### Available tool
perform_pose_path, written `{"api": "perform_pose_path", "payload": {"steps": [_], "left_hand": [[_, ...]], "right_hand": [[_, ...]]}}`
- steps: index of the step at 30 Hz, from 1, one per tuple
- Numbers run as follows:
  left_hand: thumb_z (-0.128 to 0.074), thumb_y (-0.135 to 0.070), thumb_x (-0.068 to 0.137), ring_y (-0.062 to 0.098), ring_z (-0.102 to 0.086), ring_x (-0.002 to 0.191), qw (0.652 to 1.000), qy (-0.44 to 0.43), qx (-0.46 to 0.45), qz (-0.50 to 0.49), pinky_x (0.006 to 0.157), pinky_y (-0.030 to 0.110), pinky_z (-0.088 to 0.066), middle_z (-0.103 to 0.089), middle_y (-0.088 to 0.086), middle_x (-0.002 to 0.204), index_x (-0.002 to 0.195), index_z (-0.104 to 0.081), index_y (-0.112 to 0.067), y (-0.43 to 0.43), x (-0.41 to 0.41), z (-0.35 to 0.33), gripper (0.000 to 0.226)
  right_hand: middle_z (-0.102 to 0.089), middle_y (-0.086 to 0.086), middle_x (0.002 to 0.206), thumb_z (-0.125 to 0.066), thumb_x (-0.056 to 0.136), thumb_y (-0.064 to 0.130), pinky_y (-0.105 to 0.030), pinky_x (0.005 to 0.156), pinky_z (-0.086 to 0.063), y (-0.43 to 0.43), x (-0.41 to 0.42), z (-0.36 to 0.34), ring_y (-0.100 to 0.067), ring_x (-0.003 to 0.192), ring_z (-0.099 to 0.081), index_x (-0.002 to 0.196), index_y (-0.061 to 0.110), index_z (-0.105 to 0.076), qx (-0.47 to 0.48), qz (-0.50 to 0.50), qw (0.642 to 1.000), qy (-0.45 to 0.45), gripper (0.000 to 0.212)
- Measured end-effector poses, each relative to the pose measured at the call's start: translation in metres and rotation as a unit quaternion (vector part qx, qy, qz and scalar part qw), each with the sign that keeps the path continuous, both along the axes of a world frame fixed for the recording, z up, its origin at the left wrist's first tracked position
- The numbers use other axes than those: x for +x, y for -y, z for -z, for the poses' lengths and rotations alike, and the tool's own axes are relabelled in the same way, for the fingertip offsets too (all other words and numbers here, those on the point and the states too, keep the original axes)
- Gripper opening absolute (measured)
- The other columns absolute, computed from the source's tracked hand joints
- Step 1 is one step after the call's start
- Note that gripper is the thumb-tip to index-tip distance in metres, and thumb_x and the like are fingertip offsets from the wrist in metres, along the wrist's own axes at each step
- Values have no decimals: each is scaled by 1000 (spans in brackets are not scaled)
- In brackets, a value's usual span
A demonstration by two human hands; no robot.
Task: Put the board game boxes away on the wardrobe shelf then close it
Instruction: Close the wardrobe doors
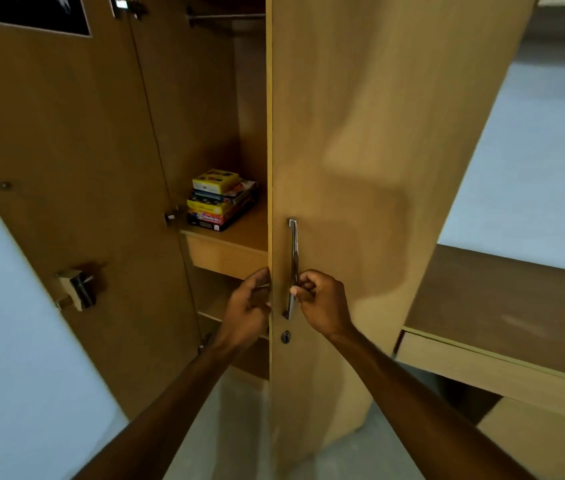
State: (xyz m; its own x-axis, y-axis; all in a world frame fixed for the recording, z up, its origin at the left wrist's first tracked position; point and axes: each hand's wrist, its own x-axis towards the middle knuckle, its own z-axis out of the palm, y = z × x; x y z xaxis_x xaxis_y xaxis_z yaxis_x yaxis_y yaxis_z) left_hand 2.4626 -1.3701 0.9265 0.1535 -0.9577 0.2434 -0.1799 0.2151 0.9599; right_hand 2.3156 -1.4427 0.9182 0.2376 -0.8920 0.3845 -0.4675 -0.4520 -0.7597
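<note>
- A stack of board game boxes (222,200) is seen on the shelf (246,233) inside the wardrobe (198,98). It is set toward the shelf's left and rear, with bare board showing to its right.
- About five flat boxes can be counted. A small yellow one lies on top, a pale one with colourful print under it, then a dark blue, a yellow and an orange-red one, with a dark box bearing a red label at the bottom.
- The boxes are not squared up, so the stack is slightly fanned.
- The right door (360,168) is stood across the right half of the opening, while the left door (66,168) is swung wide open.
- The metal handle (293,251) on the right door is grasped low down by the right hand (319,303), with the fingers wrapped round the bar.
- The left hand (248,303) is held against that door's free edge with its fingers curled. The fingertips are hidden behind the edge, so it cannot be told whether the edge is gripped.
- A keyhole (285,337) is set just below the handle.
- The right end of the shelf and of the drawer (225,258) beneath it is covered by the right door.
- The lettering on the boxes is too blurred to be read.
- The rail (225,16) at the top is only partly seen, and the dark picture (32,12) on the left door is cropped by the frame.
</note>
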Motion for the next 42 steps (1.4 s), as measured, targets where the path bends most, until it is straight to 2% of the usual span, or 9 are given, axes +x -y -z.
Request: {"api": "perform_pose_path", "payload": {"steps": [5, 7, 11, 20, 22, 28, 35, 39, 42], "left_hand": [[-53, 1, 74, 17, -55, 124, 999, 18, 37, 9, 94, 52, -54, -55, -1, 139, 140, -47, -23, 92, 57, 3, 71], [-49, 14, 77, 13, -53, 126, 997, 22, 65, 24, 90, 44, -56, -54, -6, 137, 137, -49, -29, 128, 74, 0, 73], [-43, 18, 84, 1, -56, 113, 994, 37, 95, 51, 69, 9, -50, -59, -14, 121, 128, -48, -35, 195, 98, -10, 69], [-43, 23, 82, 8, -53, 116, 990, 31, 98, 96, 90, 29, -54, -56, -4, 129, 141, -42, -25, 291, 113, -8, 77], [-48, 18, 85, 3, -54, 111, 988, 28, 98, 113, 91, 34, -55, -57, -9, 123, 140, -42, -29, 299, 113, -11, 72], [-56, 7, 89, -1, -56, 112, 986, 18, 89, 137, 79, 17, -54, -57, -20, 114, 138, -41, -33, 323, 112, -8, 65], [-63, 4, 86, 8, -55, 121, 988, 1, 91, 128, 95, 40, -56, -58, -10, 128, 142, -44, -27, 325, 114, 0, 67], [-56, 14, 83, 9, -46, 131, 995, -3, 90, 43, 98, 31, -50, -49, -10, 142, 142, -47, -21, 291, 117, 16, 69], [-56, 15, 84, 16, -53, 124, 994, -34, 91, -50, 97, 35, -52, -54, -2, 139, 135, -54, -19, 244, 126, 36, 61]], "right_hand": [[-66, 3, 72, -72, 84, 19, -32, 67, -53, 74, 60, 1, -13, 69, -63, 81, 13, -65, -3, 37, 999, 8, 10], [-68, 1, 76, -71, 85, 19, -34, 70, -55, 101, 77, 2, -15, 73, -64, 85, 11, -67, -2, 61, 998, 10, 9], [-66, 6, 77, -71, 85, 21, -30, 72, -55, 154, 101, 2, -10, 74, -63, 87, 15, -66, -6, 103, 995, 1, 8], [-70, 0, 76, -69, 86, 19, -33, 67, -55, 232, 120, -4, -15, 69, -65, 80, 17, -63, -16, 156, 987, -35, 8], [-70, 0, 76, -69, 86, 18, -33, 68, -55, 241, 121, -5, -14, 69, -64, 81, 17, -64, -14, 168, 985, -37, 7], [-68, 0, 75, -68, 86, 16, -31, 66, -53, 263, 121, -4, -14, 68, -63, 79, 18, -61, -17, 176, 983, -38, 10], [-72, 1, 81, -67, 87, 17, -32, 73, -57, 265, 119, 7, -12, 75, -67, 91, 16, -69, -8, 173, 985, 15, 4], [-74, 0, 97, -67, 88, 15, -24, 80, -55, 237, 115, 22, -9, 87, -67, 109, 15, -67, 10, 133, 991, 25, 21], [-71, 3, 103, -67, 88, 19, -26, 84, -55, 209, 112, 40, -9, 94, -66, 120, 17, -62, 64, 96, 993, 19, 32]]}}
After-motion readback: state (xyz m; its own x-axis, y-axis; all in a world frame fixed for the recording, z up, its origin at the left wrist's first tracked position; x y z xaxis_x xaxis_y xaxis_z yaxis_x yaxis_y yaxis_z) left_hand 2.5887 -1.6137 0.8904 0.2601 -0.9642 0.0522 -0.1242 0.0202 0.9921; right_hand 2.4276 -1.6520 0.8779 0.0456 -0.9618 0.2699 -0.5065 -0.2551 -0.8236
